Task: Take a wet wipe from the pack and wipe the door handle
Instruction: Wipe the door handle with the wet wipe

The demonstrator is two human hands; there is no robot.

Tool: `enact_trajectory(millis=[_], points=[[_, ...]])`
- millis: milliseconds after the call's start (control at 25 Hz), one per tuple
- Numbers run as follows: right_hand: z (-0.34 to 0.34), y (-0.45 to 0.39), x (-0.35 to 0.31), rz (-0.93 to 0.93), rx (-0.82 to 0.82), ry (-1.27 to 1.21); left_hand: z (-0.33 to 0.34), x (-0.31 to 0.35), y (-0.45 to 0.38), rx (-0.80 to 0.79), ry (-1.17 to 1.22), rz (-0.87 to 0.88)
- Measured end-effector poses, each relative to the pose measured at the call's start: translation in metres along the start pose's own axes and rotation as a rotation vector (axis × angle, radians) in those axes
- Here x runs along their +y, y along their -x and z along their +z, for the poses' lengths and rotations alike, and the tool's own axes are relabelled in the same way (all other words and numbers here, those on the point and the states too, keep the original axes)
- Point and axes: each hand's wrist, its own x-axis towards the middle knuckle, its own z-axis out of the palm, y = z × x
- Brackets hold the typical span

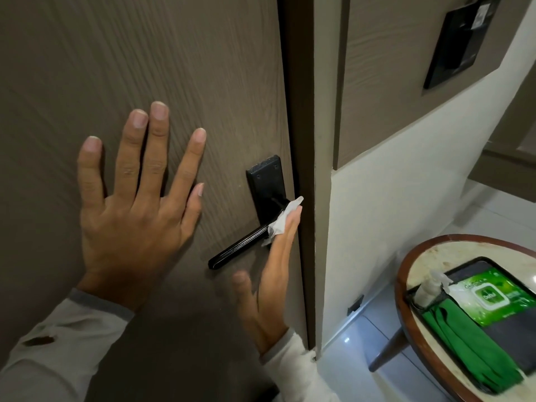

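**One wipe on the lever, one hand flat on the door**

One brown wood-grain door (pixel 145 68) fills the left and centre of the view, shut against its dark frame. To the right stands one round table (pixel 406 274) with a reddish-brown rim and a pale stone top. On it sits one black tray (pixel 499 338), and in that tray lie one green pack of wet wipes (pixel 499 297) with a white sheet sticking up at its left end, and one green cloth (pixel 470 346) draped along the tray's near side.

Two hands are in view, both in pale sleeves. The left hand (pixel 136 216) lies flat against the door, to the left of the handle and clear of it, all five fingers spread and holding nothing. The right hand (pixel 272 274) reaches up from below with its fingers straight and together, thumb held apart; the fingertips press one white wet wipe (pixel 282 220) against the metal.

One black door handle (pixel 243 242) is fixed near the door's right edge: a lever slanting down to the left from an upright backplate. The wipe is crumpled over the lever's upper end, where it joins the plate.

One black wall panel (pixel 458 44) hangs high on the right wall.
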Motion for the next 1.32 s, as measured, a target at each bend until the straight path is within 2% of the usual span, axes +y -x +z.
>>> enact_trajectory(millis=[120,200,320,400,480,560,640,760,880,1040,1320], points=[[0.017,-0.019,-0.027,0.224,0.158,-0.189,-0.002,-0.001,-0.002,-0.014,0.001,0.015],[0.025,0.003,-0.035,0.224,0.133,-0.129,-0.002,0.000,-0.002,-0.012,0.010,0.010],[0.023,0.031,-0.037,0.264,-0.013,-0.042,0.000,0.001,0.000,0.006,0.000,-0.004],[0.021,0.006,-0.032,0.251,0.063,-0.036,0.001,0.000,-0.002,0.011,-0.011,0.007],[0.021,-0.021,-0.026,0.192,0.161,-0.014,0.002,-0.001,-0.003,0.024,-0.030,0.021],[0.020,-0.019,-0.019,0.119,0.175,0.068,0.003,-0.001,-0.001,0.038,-0.045,0.027],[0.011,-0.005,-0.007,0.029,0.122,0.177,0.004,-0.002,0.001,0.042,-0.038,0.022],[-0.011,-0.032,0.008,-0.139,0.039,0.294,0.003,-0.001,0.000,0.023,-0.019,0.018],[-0.025,-0.054,0.015,-0.361,-0.020,0.434,0.001,0.001,-0.001,0.019,-0.016,0.015],[-0.029,-0.041,0.019,-0.608,-0.145,0.676,0.002,-0.001,-0.002,0.030,-0.022,0.006],[0.006,-0.006,0.007,-0.795,-0.286,0.589,0.003,-0.001,-0.002,0.026,-0.029,0.011]])
